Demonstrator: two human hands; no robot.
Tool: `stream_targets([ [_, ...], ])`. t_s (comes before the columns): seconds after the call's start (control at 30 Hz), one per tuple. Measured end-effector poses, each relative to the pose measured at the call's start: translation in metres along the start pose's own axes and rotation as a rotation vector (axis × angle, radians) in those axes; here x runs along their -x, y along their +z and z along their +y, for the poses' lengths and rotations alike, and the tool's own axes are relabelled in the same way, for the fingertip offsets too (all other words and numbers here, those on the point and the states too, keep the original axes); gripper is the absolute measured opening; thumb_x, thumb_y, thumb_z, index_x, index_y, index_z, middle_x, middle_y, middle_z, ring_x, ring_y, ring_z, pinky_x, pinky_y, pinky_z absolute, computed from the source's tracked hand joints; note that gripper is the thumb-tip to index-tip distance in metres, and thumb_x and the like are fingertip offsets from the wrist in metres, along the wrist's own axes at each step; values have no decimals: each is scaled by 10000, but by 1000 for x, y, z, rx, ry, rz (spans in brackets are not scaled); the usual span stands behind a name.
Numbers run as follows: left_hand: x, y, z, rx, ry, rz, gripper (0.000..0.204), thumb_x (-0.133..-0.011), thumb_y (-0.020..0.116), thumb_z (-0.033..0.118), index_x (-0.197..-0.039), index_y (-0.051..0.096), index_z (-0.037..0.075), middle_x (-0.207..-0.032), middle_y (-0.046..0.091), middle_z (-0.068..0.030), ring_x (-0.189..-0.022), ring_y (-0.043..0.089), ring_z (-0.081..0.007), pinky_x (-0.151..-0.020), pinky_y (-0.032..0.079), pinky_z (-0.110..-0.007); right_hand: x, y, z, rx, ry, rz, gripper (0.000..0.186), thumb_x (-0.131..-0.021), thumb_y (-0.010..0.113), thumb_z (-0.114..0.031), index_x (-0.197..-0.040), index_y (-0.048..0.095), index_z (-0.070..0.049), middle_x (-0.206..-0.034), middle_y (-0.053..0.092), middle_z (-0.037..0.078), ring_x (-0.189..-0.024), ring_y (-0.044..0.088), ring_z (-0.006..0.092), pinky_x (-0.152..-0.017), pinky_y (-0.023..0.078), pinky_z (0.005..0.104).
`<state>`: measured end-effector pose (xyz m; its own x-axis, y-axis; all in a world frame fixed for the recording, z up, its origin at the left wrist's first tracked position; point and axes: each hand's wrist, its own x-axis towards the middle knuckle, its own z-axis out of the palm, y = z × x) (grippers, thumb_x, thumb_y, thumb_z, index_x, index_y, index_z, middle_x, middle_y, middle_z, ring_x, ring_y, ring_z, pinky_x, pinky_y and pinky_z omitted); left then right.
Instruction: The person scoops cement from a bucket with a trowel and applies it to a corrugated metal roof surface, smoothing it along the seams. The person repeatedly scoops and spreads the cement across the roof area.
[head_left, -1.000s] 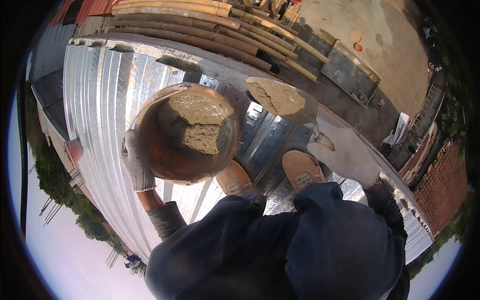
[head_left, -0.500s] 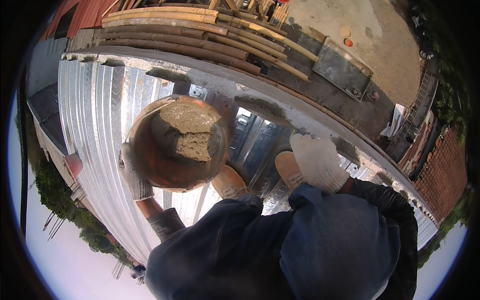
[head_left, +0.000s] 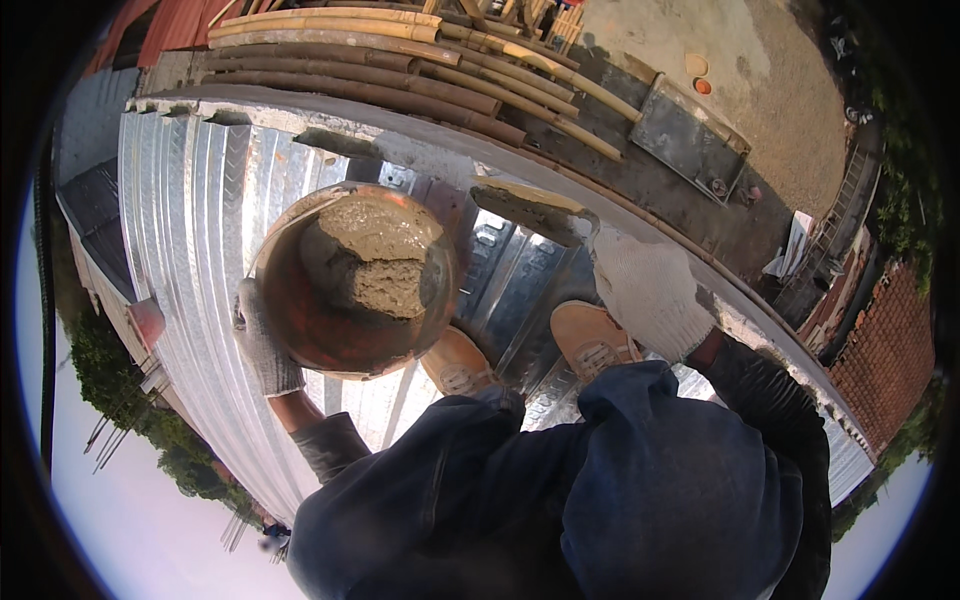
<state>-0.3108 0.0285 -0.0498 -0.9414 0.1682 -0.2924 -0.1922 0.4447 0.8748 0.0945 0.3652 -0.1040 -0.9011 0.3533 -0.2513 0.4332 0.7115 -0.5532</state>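
Note:
My left hand (head_left: 262, 340), in a white knit glove, grips the left side of a round, mortar-stained bucket (head_left: 330, 335), which is tilted with its mouth toward me. Wet grey-brown mortar (head_left: 385, 250) lies inside, with a rough dug-out face. My right hand (head_left: 652, 292), gloved too, reaches to the concrete edge (head_left: 430, 150) with its back up and its fingers bent down. Its fingertips meet the right end of a flat brown patch with a pale upper rim (head_left: 530, 203); I cannot tell whether this is a tool or mortar in a notch.
I stand in tan shoes (head_left: 590, 340) on ribbed metal decking (head_left: 210, 250). Past the concrete edge, the ground lies lower, with stacked bamboo poles (head_left: 350, 70) and a shallow metal tray (head_left: 685, 140). A brick wall (head_left: 880, 340) stands at the far right.
My right hand has moved forward and stretched to the concrete edge, and a pale rim now shows along the brown patch there. My left hand and the bucket have barely moved.

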Motion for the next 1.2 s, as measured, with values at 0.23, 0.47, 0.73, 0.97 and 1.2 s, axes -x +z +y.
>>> stream_targets([
  [0.23, 4, 1, 1, 24, 55, -31, 366, -1170, 682, 348, -1170, 783, -4, -1065, 784, -43, -939, 703, -122, -838, 606, -323, 8, 23, -2, 65, 57, -191, 175, -923, 733, -127, -1080, 692, -60, -945, 757, 149, -865, 782, 362, -708, 605, 488],
  [0.47, -4, 8, 5, 43, 20, -66, 359, -1169, 686, 336, -1189, 783, -10, -1084, 789, -49, -926, 711, -124, -833, 613, -314, 46, 7, -15, 143, 88, -297, 256, -944, 767, -173, -1131, 652, -41, -956, 782, 124, -836, 805, 309, -704, 613, 437],
  [0.73, 7, 28, 20, 47, 30, -81, 358, -1165, 696, 332, -1208, 792, -10, -1079, 794, -47, -935, 715, -122, -829, 612, -311, 83, -22, -10, 151, 227, -265, 230, -980, 754, -240, -1079, 674, -48, -900, 768, 128, -765, 793, 322, -684, 605, 445],
  [0.97, 29, 53, 29, -79, 63, -38, 341, -1171, 686, 304, -1220, 791, -17, -1085, 793, -45, -951, 704, -118, -860, 601, -312, 62, 5, 11, 188, 181, -155, 162, -964, 736, -206, -1043, 693, -71, -881, 762, 139, -745, 787, 338, -664, 592, 463],
  [1.2, 38, 56, 38, -125, 126, -118, 328, -1183, 660, 274, -1249, 784, -22, -1127, 776, -39, -998, 677, -110, -881, 583, -307, 79, -10, -3, 179, 219, -272, 155, -949, 741, -190, -1021, 691, -63, -884, 762, 147, -744, 785, 352, -684, 599, 467],
])
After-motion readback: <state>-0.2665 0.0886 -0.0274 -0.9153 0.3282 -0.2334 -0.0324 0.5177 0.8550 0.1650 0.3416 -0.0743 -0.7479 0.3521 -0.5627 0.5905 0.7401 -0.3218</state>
